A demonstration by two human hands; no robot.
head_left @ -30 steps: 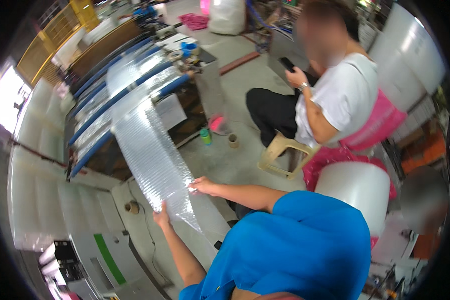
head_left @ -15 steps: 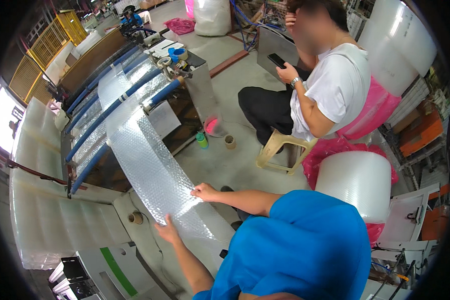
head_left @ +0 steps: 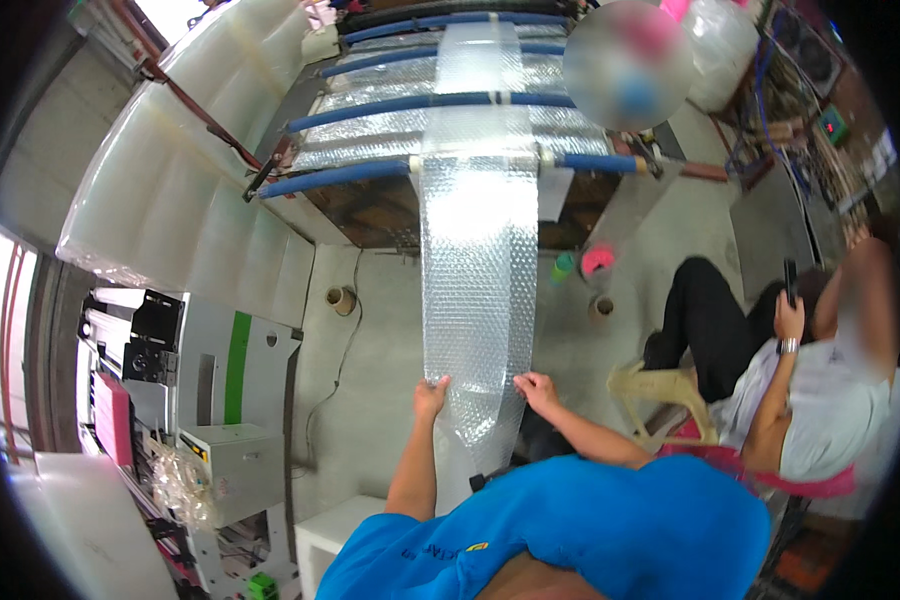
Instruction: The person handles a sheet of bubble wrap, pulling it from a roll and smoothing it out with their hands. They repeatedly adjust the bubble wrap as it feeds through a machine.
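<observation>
A long strip of clear bubble wrap [head_left: 465,290] runs from the machine's rollers toward my body. Its left edge is pinched in my left hand [head_left: 431,397], the thumb lying on top. On the opposite edge my right hand [head_left: 538,391] grips the same strip, fingers closed. Between my hands the film lies fairly flat, and below them it narrows and hangs down toward my shirt. The fingers under the film are partly hidden. Blue rollers [head_left: 355,178] stretch across the machine where the strip comes off.
To the right a person [head_left: 835,400] sits on a beige stool [head_left: 660,395] holding a phone [head_left: 790,282]. Large wrapped rolls [head_left: 185,170] stand at the left, above a grey machine with a green stripe [head_left: 237,368]. A cardboard core [head_left: 341,300] and a cable [head_left: 335,385] lie on the floor.
My view has swung left, so the roller machine now stands straight ahead. Both hands still hold the bubble wrap by its edges, and the right hand appears level with the left.
</observation>
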